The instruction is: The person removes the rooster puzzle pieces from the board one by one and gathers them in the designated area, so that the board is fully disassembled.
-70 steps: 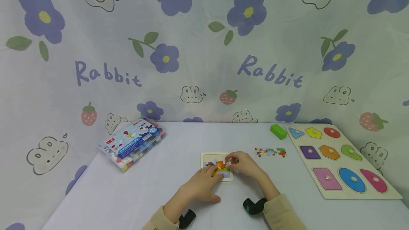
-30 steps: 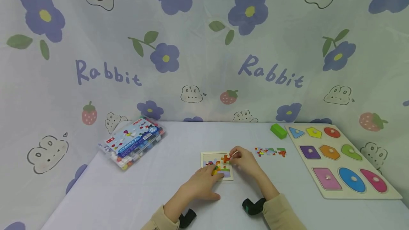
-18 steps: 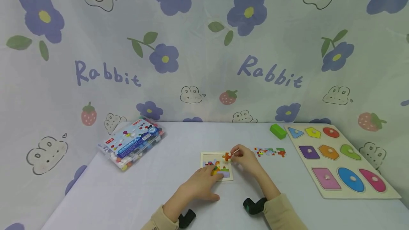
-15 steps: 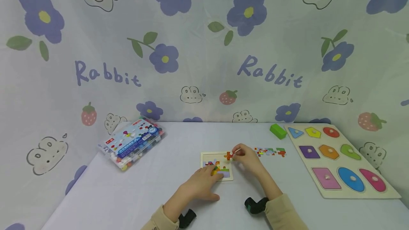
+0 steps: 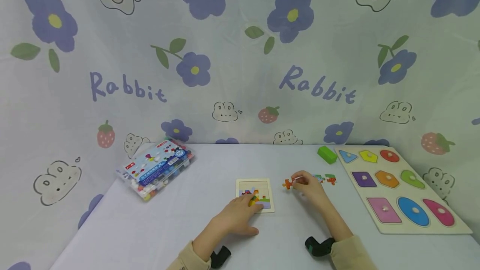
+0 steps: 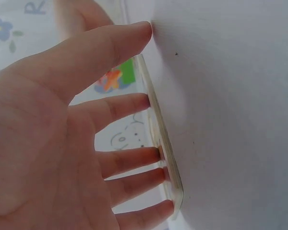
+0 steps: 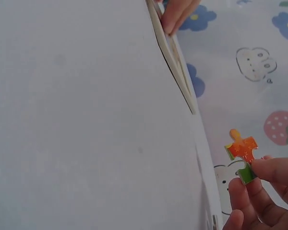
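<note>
A small wooden puzzle frame (image 5: 272, 195) lies mid-table with a few joined pieces in its lower part. My left hand (image 5: 236, 216) rests on it, fingers extended and fingertips touching the board, as the left wrist view also shows. To the right of the frame, my right hand (image 5: 309, 186) pinches an orange and green jigsaw piece (image 7: 242, 151) between thumb and fingers, raised off the table. Other loose jigsaw pieces (image 5: 330, 179) lie just beyond the right hand, which partly hides them.
A clear case of coloured beads (image 5: 157, 168) lies back left. At right is a wooden shape board (image 5: 360, 197) with knobbed pieces, a green block (image 5: 327, 154) by its far corner. Patterned cloth hangs behind the table.
My right hand has lifted the orange jigsaw piece from the frame's upper right and carried it right, toward the loose pieces. My left hand stays put on the frame.
</note>
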The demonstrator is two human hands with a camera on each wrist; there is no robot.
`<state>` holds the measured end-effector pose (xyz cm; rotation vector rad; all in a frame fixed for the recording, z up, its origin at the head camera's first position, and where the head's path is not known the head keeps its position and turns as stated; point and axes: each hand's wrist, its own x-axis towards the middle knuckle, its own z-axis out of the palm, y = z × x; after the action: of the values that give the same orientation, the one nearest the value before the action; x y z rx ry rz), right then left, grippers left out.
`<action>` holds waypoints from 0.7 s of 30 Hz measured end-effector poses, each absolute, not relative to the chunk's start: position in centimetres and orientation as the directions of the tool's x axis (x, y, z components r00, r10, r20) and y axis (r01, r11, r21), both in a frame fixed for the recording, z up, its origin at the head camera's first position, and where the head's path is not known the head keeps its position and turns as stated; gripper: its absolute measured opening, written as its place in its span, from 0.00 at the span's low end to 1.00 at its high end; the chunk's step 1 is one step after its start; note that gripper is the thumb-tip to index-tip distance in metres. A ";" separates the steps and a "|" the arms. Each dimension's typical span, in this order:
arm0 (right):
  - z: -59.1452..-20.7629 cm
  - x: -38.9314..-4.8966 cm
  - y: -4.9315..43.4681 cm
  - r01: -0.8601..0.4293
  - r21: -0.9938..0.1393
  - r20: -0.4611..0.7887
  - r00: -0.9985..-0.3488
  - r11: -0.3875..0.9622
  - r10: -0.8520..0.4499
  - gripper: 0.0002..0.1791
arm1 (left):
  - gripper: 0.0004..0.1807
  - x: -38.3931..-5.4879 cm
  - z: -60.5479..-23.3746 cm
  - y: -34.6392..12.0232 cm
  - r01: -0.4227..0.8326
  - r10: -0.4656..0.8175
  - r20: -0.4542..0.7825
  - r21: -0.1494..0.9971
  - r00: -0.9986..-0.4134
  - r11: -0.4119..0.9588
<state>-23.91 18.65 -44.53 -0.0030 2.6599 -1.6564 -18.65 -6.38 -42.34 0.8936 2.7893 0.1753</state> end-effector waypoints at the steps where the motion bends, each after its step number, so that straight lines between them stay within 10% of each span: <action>1: -44.5 -23.8 19.0 0.006 -0.897 -0.007 -1.000 0.441 -0.001 0.12 | 0.35 -18.6 -42.3 -6.4 0.560 0.585 -0.157 0.174 -0.796 0.810; 21: -43.8 -23.4 24.1 0.065 -0.878 -0.001 -0.991 0.473 0.135 0.20 | 0.36 -18.6 -42.2 -6.5 0.568 0.590 -0.157 0.165 -0.792 0.806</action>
<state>-23.39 24.08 -43.84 0.1872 2.7543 -1.6371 -18.59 -6.46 -42.25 0.9053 2.7923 0.1617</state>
